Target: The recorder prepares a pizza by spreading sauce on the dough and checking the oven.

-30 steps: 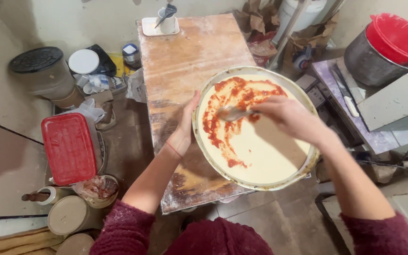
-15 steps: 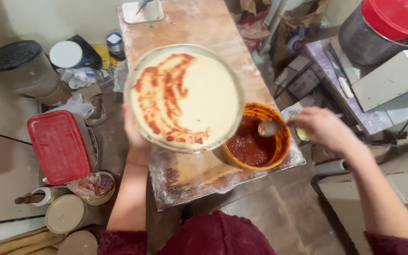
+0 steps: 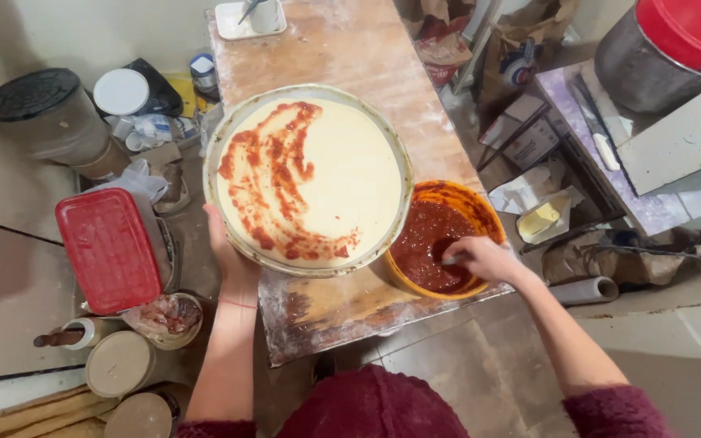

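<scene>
Your left hand (image 3: 233, 255) grips the near-left rim of the round pan (image 3: 403, 182), fingers closed under its edge; the pan rests near the middle of the floured worktop (image 3: 350, 49). The dough (image 3: 350, 178) fills the pan. Red sauce (image 3: 273, 174) covers only a curved band along its left and near sides; judged from this, spreading is under half done, with the centre and right side still bare. At the near-right corner of the worktop, touching the pan, stands the orange bowl (image 3: 480, 207), partly filled with more red sauce. Your right hand (image 3: 484, 259) is inside it, fingers closed on a spoon handle (image 3: 450, 260).
</scene>
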